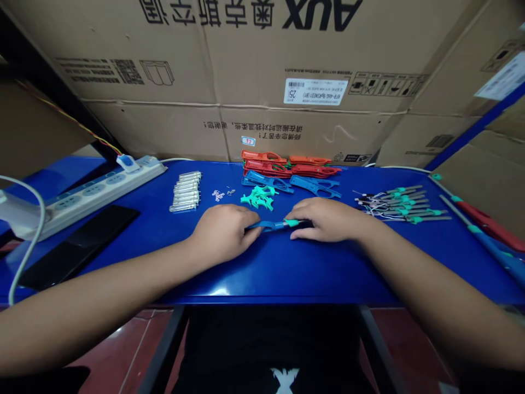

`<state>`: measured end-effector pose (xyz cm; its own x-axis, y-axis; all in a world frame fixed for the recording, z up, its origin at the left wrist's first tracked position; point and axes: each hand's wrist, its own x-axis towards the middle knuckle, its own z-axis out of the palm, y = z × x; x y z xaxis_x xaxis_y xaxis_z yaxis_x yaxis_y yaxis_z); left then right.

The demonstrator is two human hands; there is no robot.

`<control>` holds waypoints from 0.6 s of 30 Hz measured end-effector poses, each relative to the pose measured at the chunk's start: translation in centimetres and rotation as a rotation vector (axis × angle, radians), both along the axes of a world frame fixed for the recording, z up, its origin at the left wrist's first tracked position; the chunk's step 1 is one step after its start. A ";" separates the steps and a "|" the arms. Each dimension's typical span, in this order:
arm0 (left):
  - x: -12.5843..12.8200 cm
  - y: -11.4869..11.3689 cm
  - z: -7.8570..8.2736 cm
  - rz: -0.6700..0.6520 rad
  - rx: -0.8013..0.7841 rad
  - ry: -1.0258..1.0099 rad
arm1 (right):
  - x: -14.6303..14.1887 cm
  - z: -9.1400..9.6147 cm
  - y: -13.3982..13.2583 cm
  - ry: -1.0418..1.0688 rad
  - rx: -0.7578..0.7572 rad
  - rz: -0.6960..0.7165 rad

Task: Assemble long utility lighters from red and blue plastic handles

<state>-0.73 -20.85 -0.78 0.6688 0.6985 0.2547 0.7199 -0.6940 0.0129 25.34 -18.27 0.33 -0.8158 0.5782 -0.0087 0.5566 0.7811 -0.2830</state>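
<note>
My left hand (pixel 223 232) is closed on one end of a blue plastic handle (pixel 268 225), held just above the table. My right hand (pixel 324 219) curls round the other end, where a green plastic piece (pixel 291 222) shows between thumb and fingers. What lies deeper in that hand is hidden. Just behind the hands is a pile of green plastic pieces (pixel 260 197). Blue handle shells (pixel 315 186) and red handle shells (pixel 266 167) lie stacked behind it. To the right are metal tubes with green pieces and thin wires (pixel 404 205).
Clear tubular parts (pixel 186 191) lie at left, beside small pinkish parts (pixel 217 195) and tiny metal bits (pixel 231 191). A power strip (pixel 94 191) and a black phone (pixel 80 246) are further left. Handles with tubes (pixel 492 224) lie at far right. A cardboard wall (pixel 246 98) closes the back.
</note>
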 end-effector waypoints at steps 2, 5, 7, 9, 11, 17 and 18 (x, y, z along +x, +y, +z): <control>-0.3 0.1 0.1 -0.026 0.084 -0.031 | 0.0 0.2 -0.1 -0.009 0.056 -0.033; -0.4 0.2 0.0 -0.107 0.164 -0.071 | -0.4 0.2 -0.5 -0.009 0.131 -0.078; -0.2 0.3 -0.3 -0.140 0.180 -0.090 | -0.9 0.1 -0.9 -0.016 0.167 -0.096; 0.0 0.3 -0.5 -0.136 0.182 -0.107 | -1.4 -0.1 -1.3 -0.025 0.205 -0.113; 0.1 0.2 -0.6 -0.113 0.185 -0.120 | -1.8 -0.3 -1.6 -0.026 0.254 -0.122; 0.2 -0.2 -0.4 -0.143 0.196 -0.164 | -2.6 -0.5 -2.1 -0.011 0.358 -0.065; 0.2 -0.2 -0.3 -0.153 0.196 -0.166 | -2.7 -0.5 -2.2 -0.018 0.356 -0.054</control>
